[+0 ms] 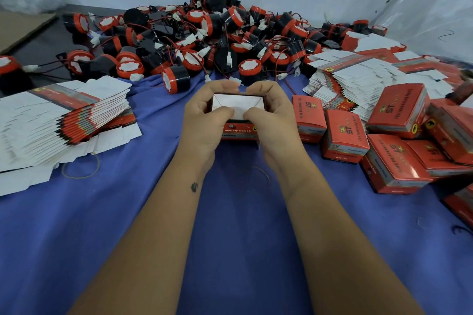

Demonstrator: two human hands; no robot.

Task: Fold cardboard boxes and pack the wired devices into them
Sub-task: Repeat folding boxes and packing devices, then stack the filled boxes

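Reaching forward over the blue cloth [238, 212], both forearms meet at one small red box [239, 116] held just above it at the centre. The left hand [204, 120] grips the box's left end and the right hand [271, 120] its right end, each with fingers curled over the far edge and a thumb pressing down on the white flaps that face up. The flaps lie folded inward, their creases meeting like an envelope, so this end looks nearly closed (whether a device is already inside cannot be told). The box's long axis runs left to right between the palms, and neither hand is clearly nearer to it; the thumbs meet near the front edge of the flaps, which is where a last tuck would go.

Just right of the hands stand finished red boxes [384, 135], some upright, some tipped. To the left lies a fanned stack of flat blanks [58, 120], with another stack [358, 82] on the right further back. Beyond the hands, a heap of red and black wired devices [204, 43] reaches the wall.
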